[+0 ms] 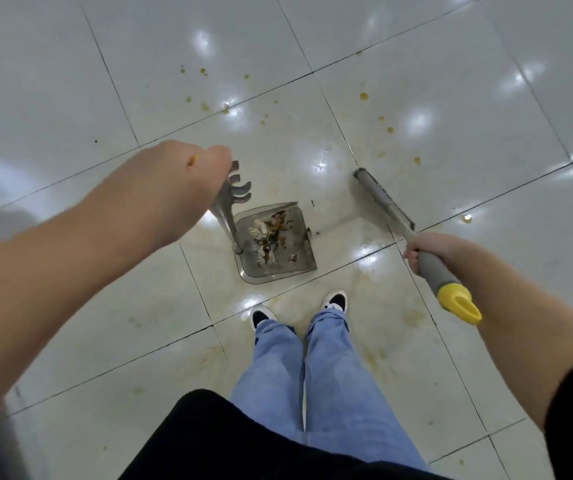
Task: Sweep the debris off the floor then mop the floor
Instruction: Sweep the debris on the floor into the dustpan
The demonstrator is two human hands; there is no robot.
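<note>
Left hand point(188, 174): grips the top of the grey dustpan handle point(224, 206).
Dustpan point(273, 242): grey, on the white tiled floor point(70, 81), holding brown and white debris point(271, 233).
Right hand point(428, 249): curled round the grey broom handle point(439, 275), yellow cap at its near end.
Broom head point(380, 197): right of the dustpan, apart from it.
Brown spots point(364, 96): scattered on far tiles.
Shoes point(335, 301): just near of the dustpan.

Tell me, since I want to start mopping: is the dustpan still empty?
No, the dustpan already holds a pile of brown and white debris, while the left hand grips its handle.
</note>
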